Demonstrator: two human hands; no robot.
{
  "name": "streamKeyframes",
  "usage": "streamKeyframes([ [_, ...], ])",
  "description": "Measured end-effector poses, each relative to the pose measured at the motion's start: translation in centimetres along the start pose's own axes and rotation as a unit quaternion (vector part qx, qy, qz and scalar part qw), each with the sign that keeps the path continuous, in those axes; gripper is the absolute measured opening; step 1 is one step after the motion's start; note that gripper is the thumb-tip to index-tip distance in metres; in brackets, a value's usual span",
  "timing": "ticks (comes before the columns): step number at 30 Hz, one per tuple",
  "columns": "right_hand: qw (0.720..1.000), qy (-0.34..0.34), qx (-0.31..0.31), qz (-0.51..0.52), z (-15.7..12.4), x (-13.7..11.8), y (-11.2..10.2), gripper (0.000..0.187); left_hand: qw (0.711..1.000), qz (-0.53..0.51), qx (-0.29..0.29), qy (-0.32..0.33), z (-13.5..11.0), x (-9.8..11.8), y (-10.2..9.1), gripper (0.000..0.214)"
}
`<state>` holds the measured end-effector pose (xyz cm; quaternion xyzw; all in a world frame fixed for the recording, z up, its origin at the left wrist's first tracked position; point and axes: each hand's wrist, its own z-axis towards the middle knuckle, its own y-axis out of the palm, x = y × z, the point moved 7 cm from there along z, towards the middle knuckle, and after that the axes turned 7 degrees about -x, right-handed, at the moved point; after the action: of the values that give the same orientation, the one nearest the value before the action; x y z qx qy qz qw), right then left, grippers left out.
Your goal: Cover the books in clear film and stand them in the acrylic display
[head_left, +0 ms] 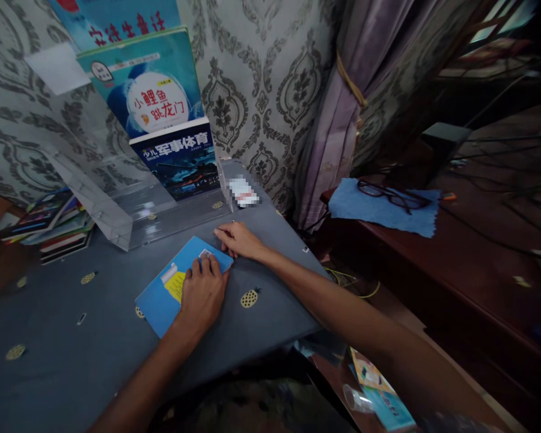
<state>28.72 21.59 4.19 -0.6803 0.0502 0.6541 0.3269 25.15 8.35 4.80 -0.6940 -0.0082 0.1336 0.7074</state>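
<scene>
A blue book (pixel 162 300) with a yellow panel lies at a slant on the grey tablecloth. On its right half rests my left hand (pixel 202 288), palm down, fingers laid over the cover and thumb along the near right edge. My right hand (pixel 240 239) is at the book's far right corner, its fingers curled together; whether they hold anything is hidden. Behind both hands stands a clear acrylic rack (pixel 117 222). It bears a dark blue book (pixel 184 165), a teal book (pixel 162 90) above that, and another blue book (pixel 121 24) at the top.
Stacked books (pixel 67 225) lie left of the rack, and a small blurred card (pixel 243 193) lies to its right. Eyeglasses (pixel 388 195) rest on a blue cloth (pixel 342 207) on a dark red table (pixel 478 276) with cables. A purple curtain (pixel 329 138) hangs behind.
</scene>
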Motion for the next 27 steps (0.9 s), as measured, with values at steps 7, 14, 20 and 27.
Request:
streamKeyframes([
  [7,1.000,-0.001,0.016,0.014,-0.1,-0.2,-0.9,0.031,0.998,0.014,-0.057,0.016,0.1,-0.4,-1.7,0.037],
  [14,0.995,-0.005,0.007,0.101,-0.7,-0.1,-0.6,0.022,0.998,-0.015,-0.051,0.020,0.6,-1.6,-3.0,0.033],
  [20,0.991,0.006,-0.004,0.136,-1.4,-0.2,-0.1,0.021,0.997,-0.036,-0.067,-0.005,0.5,-1.9,-3.1,0.036],
  [27,0.991,0.010,0.004,0.132,-1.5,-0.5,-0.2,0.023,0.997,-0.032,-0.070,-0.002,0.4,-1.6,-3.4,0.038],
])
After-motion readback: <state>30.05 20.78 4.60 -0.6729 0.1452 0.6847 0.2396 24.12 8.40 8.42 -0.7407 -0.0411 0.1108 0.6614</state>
